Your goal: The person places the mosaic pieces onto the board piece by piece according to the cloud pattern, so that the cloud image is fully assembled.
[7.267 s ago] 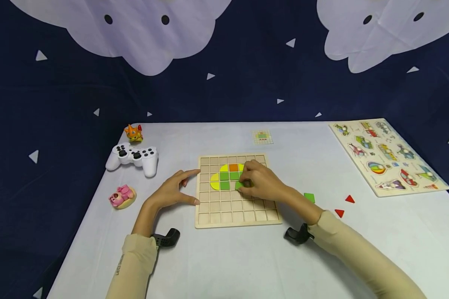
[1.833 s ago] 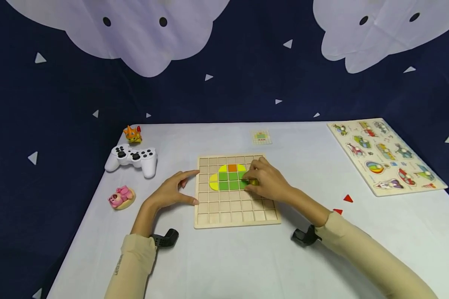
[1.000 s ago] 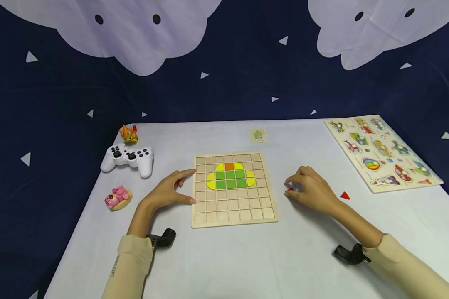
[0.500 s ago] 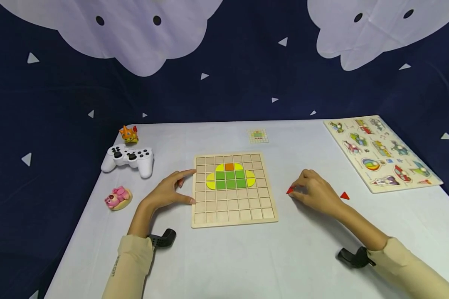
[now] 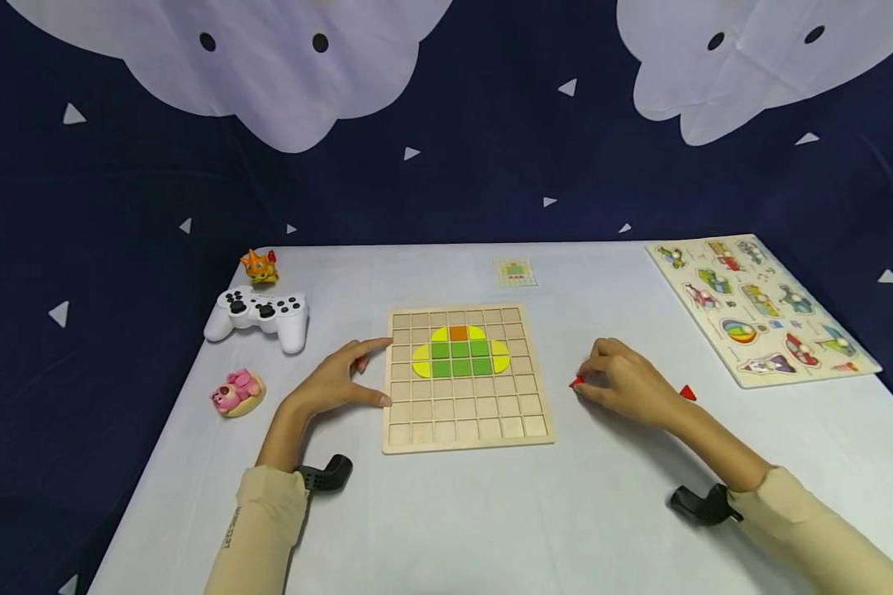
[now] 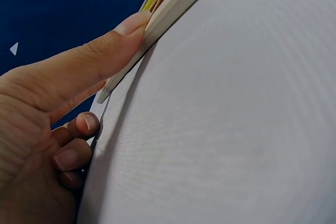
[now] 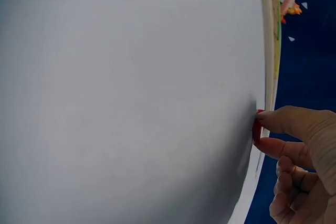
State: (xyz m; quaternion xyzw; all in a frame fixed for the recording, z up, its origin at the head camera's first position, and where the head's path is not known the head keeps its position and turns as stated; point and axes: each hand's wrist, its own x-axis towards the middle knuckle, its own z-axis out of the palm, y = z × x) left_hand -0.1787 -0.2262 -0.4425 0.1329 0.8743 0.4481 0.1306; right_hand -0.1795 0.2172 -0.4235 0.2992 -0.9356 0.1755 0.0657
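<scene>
Beside the board (image 5: 465,426), right hand (image 5: 628,384) pinches a mostly hidden red piece (image 5: 577,382); left hand (image 5: 335,382) relaxed.

Even, soft overhead light falls on the pale table (image 5: 491,512); shadows stay faint, while both wrist views blur at close range.

We see a small red triangle piece (image 5: 577,381) right of centre, pinched just off the wooden grid board (image 5: 461,430).

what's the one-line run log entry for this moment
left hand: steadies grid board edge | right hand: pinches red triangle piece on table | second red triangle: loose
</scene>
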